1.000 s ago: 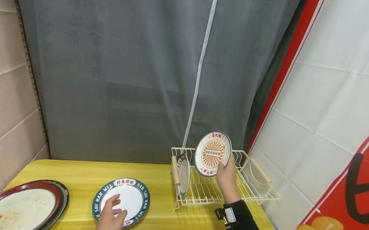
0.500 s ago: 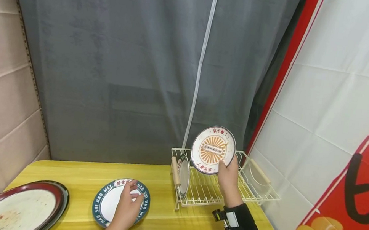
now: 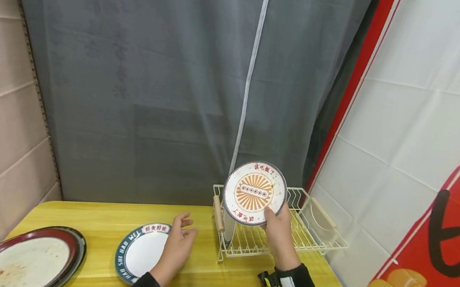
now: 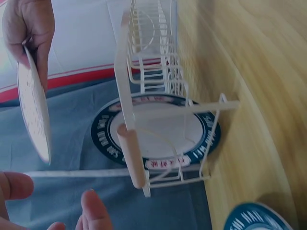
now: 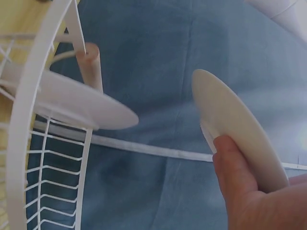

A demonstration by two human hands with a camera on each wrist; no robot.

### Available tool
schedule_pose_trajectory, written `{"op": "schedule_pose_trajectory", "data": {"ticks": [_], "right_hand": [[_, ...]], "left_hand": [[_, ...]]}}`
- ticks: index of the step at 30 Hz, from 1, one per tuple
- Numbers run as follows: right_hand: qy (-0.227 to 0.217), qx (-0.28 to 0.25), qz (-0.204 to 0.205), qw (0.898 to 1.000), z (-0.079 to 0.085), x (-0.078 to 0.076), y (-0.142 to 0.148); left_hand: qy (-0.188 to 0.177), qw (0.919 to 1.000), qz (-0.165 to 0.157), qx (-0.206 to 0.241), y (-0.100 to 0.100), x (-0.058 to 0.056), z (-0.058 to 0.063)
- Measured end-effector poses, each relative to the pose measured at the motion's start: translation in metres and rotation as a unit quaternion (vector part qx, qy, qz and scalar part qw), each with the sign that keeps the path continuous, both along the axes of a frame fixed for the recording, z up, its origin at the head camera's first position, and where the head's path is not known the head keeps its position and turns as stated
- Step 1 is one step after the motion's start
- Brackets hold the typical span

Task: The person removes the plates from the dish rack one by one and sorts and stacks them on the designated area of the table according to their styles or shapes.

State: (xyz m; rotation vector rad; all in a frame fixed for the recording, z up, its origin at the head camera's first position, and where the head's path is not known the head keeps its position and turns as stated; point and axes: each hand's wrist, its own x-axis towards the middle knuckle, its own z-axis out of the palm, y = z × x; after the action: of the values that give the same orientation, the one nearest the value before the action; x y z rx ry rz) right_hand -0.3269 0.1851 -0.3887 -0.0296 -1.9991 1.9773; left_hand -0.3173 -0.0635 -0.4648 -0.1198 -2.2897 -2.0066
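My right hand (image 3: 278, 232) grips a small white plate (image 3: 255, 193) by its lower right edge, thumb on the patterned face. This plate has an orange sunburst and red lettering, and is held up in front of the cream wire dish rack (image 3: 309, 234). Fingers of the right hand press the plain back in the right wrist view. My left hand (image 3: 177, 247) hovers over the right side of a blue-rimmed plate (image 3: 143, 252) on the table, fingers loosely bent and holding nothing. Another blue-rimmed plate (image 4: 158, 129) stands upright in the rack's left end, partly hidden in the head view.
At the table's left lie stacked large round plates, the top one red-rimmed with a stained pale centre (image 3: 21, 261). The rack has wooden handles (image 3: 219, 213) at both ends. A grey curtain (image 3: 174, 108) hangs behind the yellow wood table (image 3: 109, 217).
The left hand has moved right and up across the blue-rimmed plate. The right hand has brought the sunburst plate left, over the rack's left end, rising and then dipping slightly.
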Motion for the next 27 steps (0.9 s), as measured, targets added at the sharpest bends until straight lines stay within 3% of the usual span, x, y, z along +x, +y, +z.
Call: {"op": "schedule_pose_trajectory", "data": {"ticks": [7,16,23,27], "right_hand": [[-0.021,-0.033,0.024,0.999,-0.005,0.005,-0.010],[-0.014,-0.079,0.066,0.995,-0.016,0.015,-0.016],[-0.005,-0.100,0.118,0.988,-0.024,0.019,-0.020],[-0.008,-0.118,0.127,0.985,-0.029,0.021,-0.023]], "left_hand": [[0.014,0.9984,-0.029,0.046,0.024,-0.008,0.008],[0.020,0.9941,-0.039,0.099,0.032,-0.009,0.015],[0.022,0.9874,-0.101,0.120,0.032,-0.010,0.015],[0.012,0.9848,-0.116,0.129,0.030,-0.007,0.014]]}}
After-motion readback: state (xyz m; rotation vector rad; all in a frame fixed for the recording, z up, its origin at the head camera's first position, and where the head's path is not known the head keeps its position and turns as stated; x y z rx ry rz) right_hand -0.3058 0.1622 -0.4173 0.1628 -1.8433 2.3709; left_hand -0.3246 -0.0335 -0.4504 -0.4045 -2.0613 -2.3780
